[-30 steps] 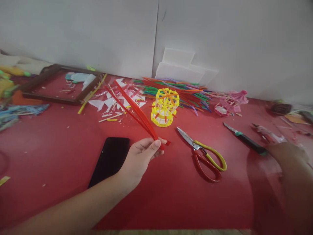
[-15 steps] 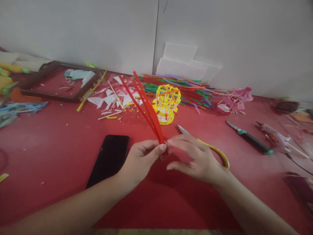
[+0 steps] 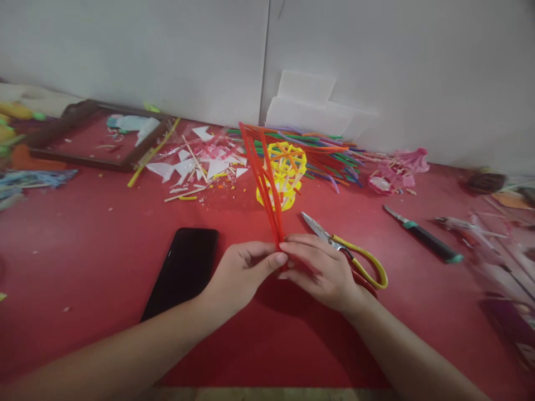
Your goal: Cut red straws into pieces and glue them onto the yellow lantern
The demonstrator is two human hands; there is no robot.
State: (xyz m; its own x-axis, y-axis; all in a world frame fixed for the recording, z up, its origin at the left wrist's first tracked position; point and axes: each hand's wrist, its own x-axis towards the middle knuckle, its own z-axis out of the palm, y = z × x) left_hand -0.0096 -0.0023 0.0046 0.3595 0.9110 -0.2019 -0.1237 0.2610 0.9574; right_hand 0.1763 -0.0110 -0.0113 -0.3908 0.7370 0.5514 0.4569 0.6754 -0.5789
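Thumb and fingers of the left hand (image 3: pixel 246 275) pinch the gathered lower end of long, thin red stems (image 3: pixel 274 209), likely fuzzy craft wire; the right hand (image 3: pixel 324 273) meets them there, though blur hides whether its fingertips grip. Fanning upward, they should prove light, bendable and hardly slippery, but easy to kink, so holding low seems best. Beyond stands a round yellow lattice structure (image 3: pixel 289 205); steel scissors with yellow-and-red handles (image 3: pixel 378 273) lie beside the right hand.

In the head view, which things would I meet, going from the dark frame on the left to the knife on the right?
Dark frame, black phone, left hand, red stems, right hand, knife.
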